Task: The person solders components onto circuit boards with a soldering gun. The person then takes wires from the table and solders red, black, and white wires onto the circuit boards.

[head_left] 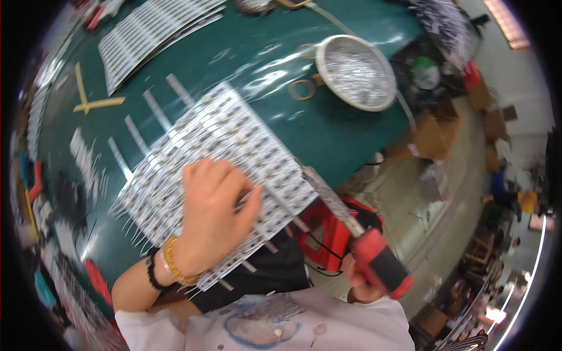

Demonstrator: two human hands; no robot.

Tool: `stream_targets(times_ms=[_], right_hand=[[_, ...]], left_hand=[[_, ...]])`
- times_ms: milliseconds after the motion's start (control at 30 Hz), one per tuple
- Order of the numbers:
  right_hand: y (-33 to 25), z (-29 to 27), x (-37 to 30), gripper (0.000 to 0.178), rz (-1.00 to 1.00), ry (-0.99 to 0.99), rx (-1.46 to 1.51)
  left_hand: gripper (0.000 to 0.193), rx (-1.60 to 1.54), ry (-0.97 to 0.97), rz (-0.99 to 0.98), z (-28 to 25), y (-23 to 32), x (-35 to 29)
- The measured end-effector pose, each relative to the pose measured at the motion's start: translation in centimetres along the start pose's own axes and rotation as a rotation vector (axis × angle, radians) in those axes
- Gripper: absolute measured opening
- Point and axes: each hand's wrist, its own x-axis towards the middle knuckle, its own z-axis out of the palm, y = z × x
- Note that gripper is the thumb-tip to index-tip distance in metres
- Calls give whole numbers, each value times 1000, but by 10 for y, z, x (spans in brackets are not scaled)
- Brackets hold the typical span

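A board of white strips with small components and wires (175,175) lies tilted at the table's near edge, partly over my lap. My left hand (213,202) rests on its middle, fingers curled down and thumb bent toward them; what the fingertips hold, if anything, is hidden. Several flat metal strips (157,111) stick out past the board's far and near edges. In my right hand (358,284) is a soldering iron (380,263) with a red and black handle. Its long, rough-looking metal barrel (328,196) points up and left, along the board's right edge.
A white-rimmed bowl of shiny silvery bits (360,73) stands on the green table (252,64), beside a tape roll (301,89). A stack of similar boards (155,38) lies far left. Loose white strips (88,158) lie left. A red object (328,234) is below the barrel.
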Motion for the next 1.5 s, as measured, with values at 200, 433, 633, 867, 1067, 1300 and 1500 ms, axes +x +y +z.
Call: stream_targets(times_ms=[200,433,633,867,1067,1300,1500], right_hand=[[-54,6,69,17,-103,-68,-8],[-5,-5,-5,15,345,26,108],[4,5,-6,74,122,-78,512],[8,20,-21,80,191,94,485],[66,10,-75,59,-12,288,157],[152,-8,-161,64,-404,513,-340],[81,-1,-88,57,-102,292,125]], left_hand=[[13,-146,101,-26,-13,-7,-2],[8,-258,50,-184,-28,15,0],[6,-441,-101,-223,-18,13,2],[12,-266,-51,-255,0,11,-6],[14,-149,-17,-166,1,9,-5],[14,-149,-22,-146,2,9,-5],[14,-153,-14,-150,0,7,-6]])
